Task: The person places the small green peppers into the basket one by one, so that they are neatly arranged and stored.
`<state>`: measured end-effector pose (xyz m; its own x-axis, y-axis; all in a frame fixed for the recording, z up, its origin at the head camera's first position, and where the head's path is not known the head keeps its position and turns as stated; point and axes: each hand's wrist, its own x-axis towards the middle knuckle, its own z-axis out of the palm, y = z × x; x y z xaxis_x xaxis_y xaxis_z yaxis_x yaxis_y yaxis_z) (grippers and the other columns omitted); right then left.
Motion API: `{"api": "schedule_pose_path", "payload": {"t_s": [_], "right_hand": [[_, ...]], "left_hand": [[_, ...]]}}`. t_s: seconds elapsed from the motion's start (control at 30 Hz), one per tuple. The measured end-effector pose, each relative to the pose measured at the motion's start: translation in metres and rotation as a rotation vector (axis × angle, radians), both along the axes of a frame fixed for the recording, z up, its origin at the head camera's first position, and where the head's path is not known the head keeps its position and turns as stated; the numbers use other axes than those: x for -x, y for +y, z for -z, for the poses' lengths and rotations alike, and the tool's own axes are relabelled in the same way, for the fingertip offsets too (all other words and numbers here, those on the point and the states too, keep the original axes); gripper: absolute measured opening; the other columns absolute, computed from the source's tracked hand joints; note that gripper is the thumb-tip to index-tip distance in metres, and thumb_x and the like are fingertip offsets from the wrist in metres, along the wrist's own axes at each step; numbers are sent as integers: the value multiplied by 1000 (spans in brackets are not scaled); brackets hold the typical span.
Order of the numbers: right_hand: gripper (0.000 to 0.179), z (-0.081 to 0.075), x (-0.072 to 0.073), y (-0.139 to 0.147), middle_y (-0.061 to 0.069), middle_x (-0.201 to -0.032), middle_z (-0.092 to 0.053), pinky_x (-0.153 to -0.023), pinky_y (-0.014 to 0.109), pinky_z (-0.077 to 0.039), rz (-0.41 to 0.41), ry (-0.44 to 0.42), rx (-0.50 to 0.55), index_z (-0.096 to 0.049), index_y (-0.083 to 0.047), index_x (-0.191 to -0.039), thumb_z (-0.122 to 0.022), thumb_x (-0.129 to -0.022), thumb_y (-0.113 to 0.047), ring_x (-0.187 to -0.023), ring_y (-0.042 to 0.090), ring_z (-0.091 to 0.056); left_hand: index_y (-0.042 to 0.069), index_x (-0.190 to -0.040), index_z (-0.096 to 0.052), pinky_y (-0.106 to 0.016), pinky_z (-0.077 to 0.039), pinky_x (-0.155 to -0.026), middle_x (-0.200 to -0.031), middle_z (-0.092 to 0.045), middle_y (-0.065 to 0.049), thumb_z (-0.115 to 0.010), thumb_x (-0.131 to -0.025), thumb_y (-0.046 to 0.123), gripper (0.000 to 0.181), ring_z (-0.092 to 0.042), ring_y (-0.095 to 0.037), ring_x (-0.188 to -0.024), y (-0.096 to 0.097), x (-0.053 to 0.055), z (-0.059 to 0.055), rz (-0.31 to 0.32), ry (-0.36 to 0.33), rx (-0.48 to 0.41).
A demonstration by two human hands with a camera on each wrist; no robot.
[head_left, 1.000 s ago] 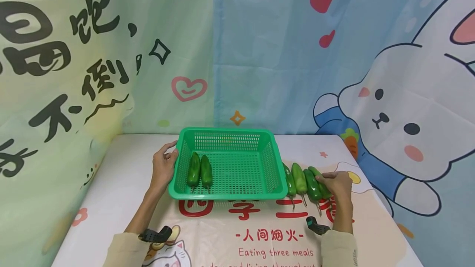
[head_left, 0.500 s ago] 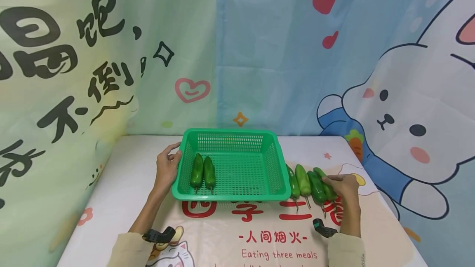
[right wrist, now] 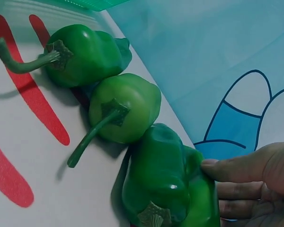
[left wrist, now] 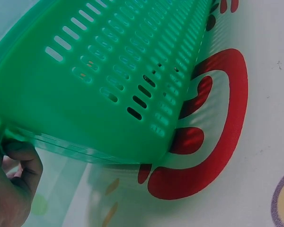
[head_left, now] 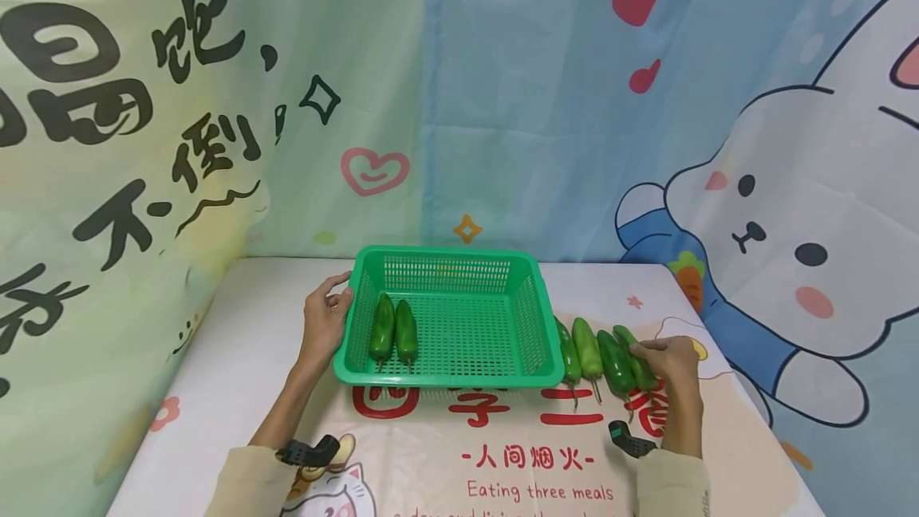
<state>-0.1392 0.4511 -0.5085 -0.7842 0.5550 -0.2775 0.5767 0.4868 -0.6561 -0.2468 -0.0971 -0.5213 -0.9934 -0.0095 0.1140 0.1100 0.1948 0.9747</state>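
Pinching hand: right hand (head_left: 673,365), its grip narrow on the outermost pepper (right wrist: 202,198); the thumb tip lies on the pepper, the other fingers along its outer side.
Held pepper: right end of a row of four, right of the basket; cannot tell whether its underside touches the bench (head_left: 215,357).
Steadying hand: left hand (head_left: 325,328), its grip curled at the left rim of the green basket (head_left: 448,380).
Close neighbour: dark green pepper (head_left: 615,364), lying against the held one.
Further along the row: light green pepper (head_left: 588,348), then the innermost pepper (head_left: 568,353), just beside the basket's right wall and partly hidden by its rim in the head view.
In the way: these three peppers and the basket's right wall, between the held pepper and the basket's interior.
Basket: upright, slotted walls, meshed floor.
Basket contents: left pepper (head_left: 382,329) and right pepper (head_left: 407,332), side by side near the left wall, stems toward the person.
Wrists: a black camera on each, left (head_left: 309,451) and right (head_left: 630,441).
Backdrop: printed cloth (head_left: 502,62) behind the bench.
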Motion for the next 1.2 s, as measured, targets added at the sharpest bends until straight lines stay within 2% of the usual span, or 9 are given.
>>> {"api": "schedule_pose_path", "payload": {"t_s": [0.13,0.3,0.57,0.7,0.83,0.93,1.13,1.2], "right_hand": [[50,-3,-3,0,44,-140,-56,-99,52,-63,7,-4,-13,-63,19,-137,-69,-106,-20,-111,46,-62],[52,-6,-5,1,45,-140,-55,-101,55,-61,-8,-8,-12,-62,20,-138,-69,-107,-20,-112,47,-61],[50,-13,-5,5,45,-133,-61,-82,44,-66,-22,0,-81,-65,18,-136,-72,-104,-20,-100,42,-67],[52,-20,-5,5,43,-131,-62,-75,37,-63,11,-5,-34,-64,17,-138,-72,-105,-22,-97,37,-66],[57,-27,-6,4,41,-131,-60,-72,34,-61,60,-4,56,-61,19,-141,-72,-104,-24,-98,37,-65],[60,-32,-6,2,40,-133,-59,-76,35,-63,76,3,101,-60,19,-142,-72,-104,-26,-102,39,-67],[70,-37,-4,-2,40,-146,-54,-103,52,-59,91,15,165,-55,15,-150,-70,-106,-37,-126,50,-63],[73,-37,-4,-3,39,-148,-56,-105,52,-58,91,34,181,-54,14,-151,-71,-106,-40,-125,48,-66]], "left_hand": [[-3,-157,-54,-20,-57,-62,-105,-74,-40,-49,-117,12,43,-75,-14,-71,0,0,-1,1,-7,-3],[3,-155,-58,-20,-58,-63,-105,-76,-36,-51,-117,19,42,-74,-11,-72,2,-2,1,-6,30,-4],[5,-154,-59,-22,-60,-62,-101,-77,-33,-51,-117,17,40,-72,-8,-68,2,-2,1,-14,32,10],[3,-154,-59,-22,-59,-61,-100,-77,-33,-51,-117,16,40,-73,-9,-68,2,-2,1,-11,42,-1],[3,-154,-59,-21,-59,-61,-102,-77,-35,-52,-117,17,41,-73,-9,-69,2,-1,0,-6,43,-5],[3,-155,-58,-20,-58,-62,-104,-76,-36,-52,-117,17,41,-73,-9,-70,2,-1,-1,-4,30,-2],[-2,-157,-54,-21,-59,-62,-107,-74,-41,-49,-117,13,43,-76,-18,-73,1,1,-1,2,-18,-11],[-3,-157,-53,-21,-59,-62,-108,-74,-42,-49,-117,12,43,-77,-21,-73,0,1,-2,5,-25,-18]]}}
